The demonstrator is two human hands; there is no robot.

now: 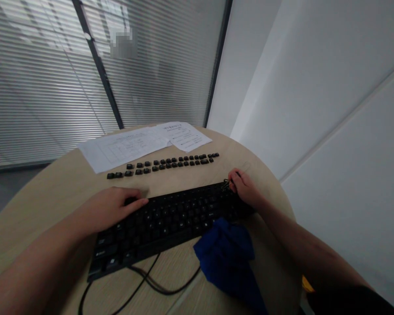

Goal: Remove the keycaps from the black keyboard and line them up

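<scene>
Two bare hands flank the black keyboard [180, 214], which lies between them on the table [62, 183], the left hand [113, 205] clasping its far edge, the right hand [244, 186] pinching a thin wire tool [226, 183] at its far right corner, loose keycaps [174, 165] beyond it and a blue cloth [226, 258] at its near side.

Keyboard [180, 223] on table [52, 192], slanted, left end nearer the person. Behind it: keycaps [174, 165] in two rows. Behind these: paper sheets [124, 149], overlapping, toward the far edge. Before the keyboard: cable [164, 291]; right of most of it, cloth [228, 253]. Left hand [116, 203] at keyboard's back edge; right hand [244, 188], with wire tool [226, 184], at back right corner. Blinds [164, 87] behind table.
</scene>
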